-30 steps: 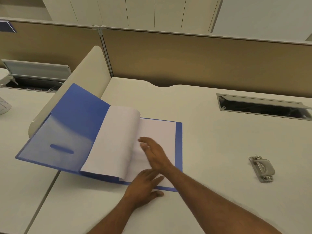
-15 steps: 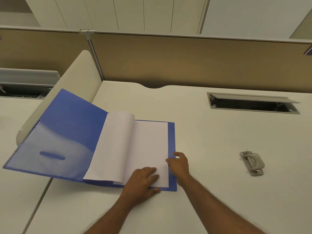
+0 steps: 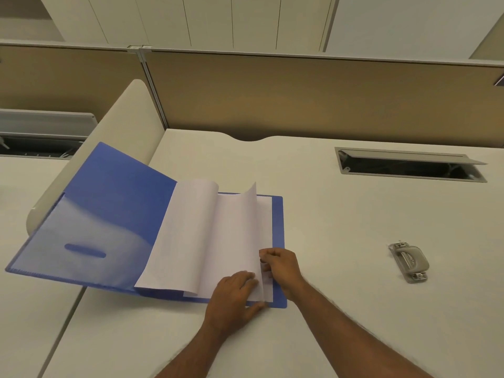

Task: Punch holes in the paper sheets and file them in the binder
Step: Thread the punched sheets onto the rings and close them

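We see a big cream desk [image 3: 354, 309] w/ an open cable slot [image 3: 409, 166]. Behind it stands a tan divider wall [image 3: 300, 99], & white panels [image 3: 207, 20] above. Another desk [image 3: 24, 309] sits left.

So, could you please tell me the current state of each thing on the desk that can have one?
Blue binder: open, front cover propped against the side divider.
Turned pages: curled over to the left.
Top sheet: right edge lifted, partly turned.
Right hand: pinching that sheet's edge.
Left hand: flat on the pages' lower edge.
Hole punch: lying apart on the desk, untouched.
Cable hatch: lid raised.
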The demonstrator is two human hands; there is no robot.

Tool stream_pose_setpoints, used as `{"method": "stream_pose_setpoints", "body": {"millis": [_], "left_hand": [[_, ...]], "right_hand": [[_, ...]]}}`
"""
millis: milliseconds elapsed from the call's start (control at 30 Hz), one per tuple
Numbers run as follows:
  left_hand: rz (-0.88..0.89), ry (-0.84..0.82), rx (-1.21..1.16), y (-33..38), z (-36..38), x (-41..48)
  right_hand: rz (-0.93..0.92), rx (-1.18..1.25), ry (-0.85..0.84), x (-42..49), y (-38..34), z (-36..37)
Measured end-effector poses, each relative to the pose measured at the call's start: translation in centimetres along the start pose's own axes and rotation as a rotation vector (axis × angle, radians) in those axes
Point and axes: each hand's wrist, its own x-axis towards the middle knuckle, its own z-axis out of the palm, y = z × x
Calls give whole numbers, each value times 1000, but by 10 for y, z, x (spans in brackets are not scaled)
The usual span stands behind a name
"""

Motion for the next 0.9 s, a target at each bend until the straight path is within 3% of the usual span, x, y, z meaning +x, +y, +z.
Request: {"method": "stream_pose_setpoints", "body": {"millis": [100, 267, 333, 533, 800, 900], "left_hand": [[-58, 105, -119, 6, 2, -3], [-667, 399, -561, 17, -10, 0], [-790, 453, -662, 16, -16, 3], [-974, 497, -931, 11, -29, 9], [-1028, 515, -916, 8, -36, 19], [-1073, 634, -953, 1, -41, 17]], "right_hand": [[-5, -9, -2, -2, 1, 2], [-58, -24, 69, -1, 4, -1], [-74, -43, 59, -4, 2, 2], [-123, -16, -4, -12, -9, 18], [-59, 96, 8, -13, -12, 24], [-8, 154, -4, -12, -12, 22]]}}
